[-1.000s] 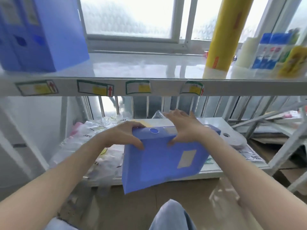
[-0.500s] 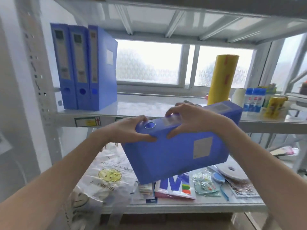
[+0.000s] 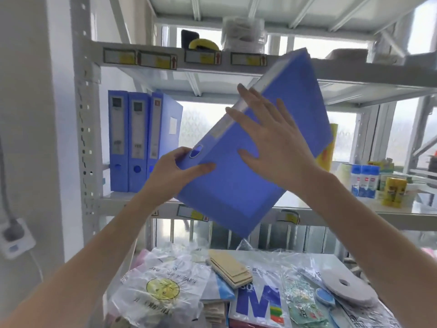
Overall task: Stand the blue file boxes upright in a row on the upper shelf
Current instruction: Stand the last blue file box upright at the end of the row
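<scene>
A blue file box (image 3: 238,185) hangs tilted in the air in front of the upper shelf (image 3: 354,209), its top end leaning up to the right. My left hand (image 3: 179,169) grips its lower spine end by the finger hole. My right hand (image 3: 269,138) lies flat with spread fingers on its broad side and spine. Three blue file boxes (image 3: 139,140) stand upright in a row at the shelf's left end, against the grey post.
A yellow roll (image 3: 327,150) stands behind the held box. Glue bottles (image 3: 364,181) and yellow tubs (image 3: 393,190) crowd the shelf's right. The lower shelf carries plastic bags (image 3: 160,287), booklets and a tape roll (image 3: 343,285). A shelf edge (image 3: 189,58) runs overhead.
Both hands have lifted the box from level with the shelf edge and tipped it steeply towards upright. My right hand has slid from gripping the spine to lying flat on the side.
</scene>
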